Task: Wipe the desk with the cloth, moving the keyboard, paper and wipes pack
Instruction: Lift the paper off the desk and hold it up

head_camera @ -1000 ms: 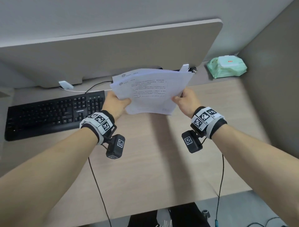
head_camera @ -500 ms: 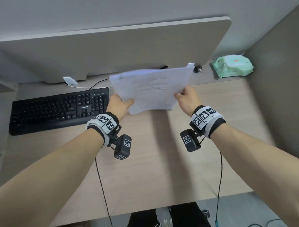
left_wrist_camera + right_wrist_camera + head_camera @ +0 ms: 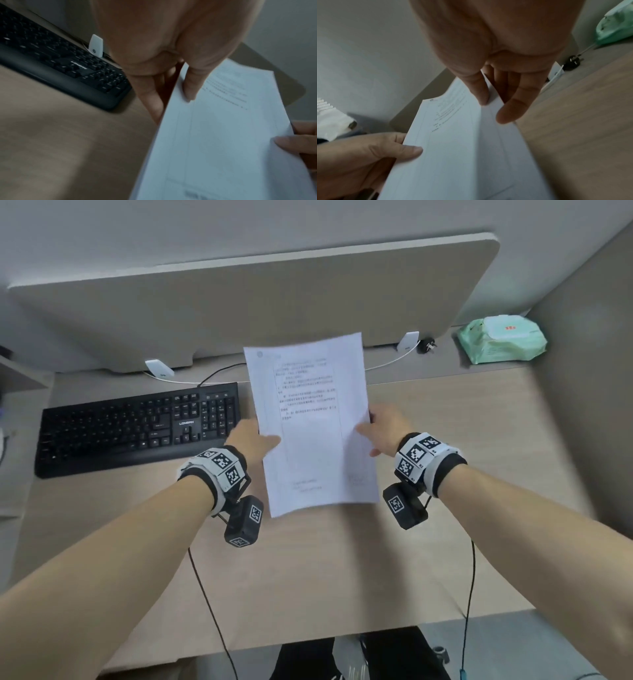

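A stack of white printed paper hangs above the middle of the wooden desk, held upright in portrait. My left hand pinches its left edge, thumb on top and fingers beneath, as the left wrist view shows on the paper. My right hand pinches the right edge of the paper the same way. The black keyboard lies at the left of the desk. The green wipes pack sits on the ledge at the back right. No cloth is in view.
A beige partition panel stands along the back with white clips and a white cable at its foot. A black plug lies near the wipes. A side wall bounds the desk on the right. Wrist-camera cables hang over the front edge.
The paper has swung from landscape to portrait between my hands and come nearer to me. The view has shifted slightly, and the keyboard and wipes pack stay in place.
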Motion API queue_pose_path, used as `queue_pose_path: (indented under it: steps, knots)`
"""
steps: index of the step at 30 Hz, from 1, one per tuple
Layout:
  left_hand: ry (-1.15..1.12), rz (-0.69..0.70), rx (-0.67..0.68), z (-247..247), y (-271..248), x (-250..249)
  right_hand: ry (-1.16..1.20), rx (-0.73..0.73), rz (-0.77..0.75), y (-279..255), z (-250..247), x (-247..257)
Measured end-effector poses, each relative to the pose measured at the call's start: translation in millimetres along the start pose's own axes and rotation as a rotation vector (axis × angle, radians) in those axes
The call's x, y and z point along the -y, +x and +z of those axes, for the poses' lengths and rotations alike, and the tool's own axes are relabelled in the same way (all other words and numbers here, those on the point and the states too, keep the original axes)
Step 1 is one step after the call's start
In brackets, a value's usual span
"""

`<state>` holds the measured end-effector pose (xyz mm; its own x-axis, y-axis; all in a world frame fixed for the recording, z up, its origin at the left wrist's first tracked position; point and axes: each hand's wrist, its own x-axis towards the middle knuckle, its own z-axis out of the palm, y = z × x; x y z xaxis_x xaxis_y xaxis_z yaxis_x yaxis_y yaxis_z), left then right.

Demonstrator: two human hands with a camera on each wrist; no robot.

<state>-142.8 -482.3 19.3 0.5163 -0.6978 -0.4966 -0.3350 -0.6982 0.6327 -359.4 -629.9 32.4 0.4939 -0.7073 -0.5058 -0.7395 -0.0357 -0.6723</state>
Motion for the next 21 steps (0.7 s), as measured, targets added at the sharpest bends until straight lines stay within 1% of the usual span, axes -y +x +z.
queue_pose_path:
  steps: [3,7,11,15,19,21]
  knots:
    - [0.143,-0.087,0.095,12.7,-0.8,21.4,-0.122,0.096,0.046,-2.0,21.1,-13.0]
    - [0.222,-0.136,0.136,31.6,3.8,44.3,-0.239,0.161,0.047,3.9,47.1,-31.1]
    - [0.27,-0.174,0.101,44.0,10.8,53.3,-0.245,0.145,0.069,11.2,57.4,-40.6]
    - [0.328,-0.208,0.08,45.8,13.4,57.4,-0.218,0.139,0.137,12.3,50.1,-52.2]
    - [0.565,-0.265,0.059,38.1,12.8,45.8,-0.186,0.047,0.203,3.1,24.0,-77.0]
    - [0.633,-0.241,0.005,36.3,15.9,30.2,-0.214,-0.013,0.23,-4.2,6.0,-92.8]
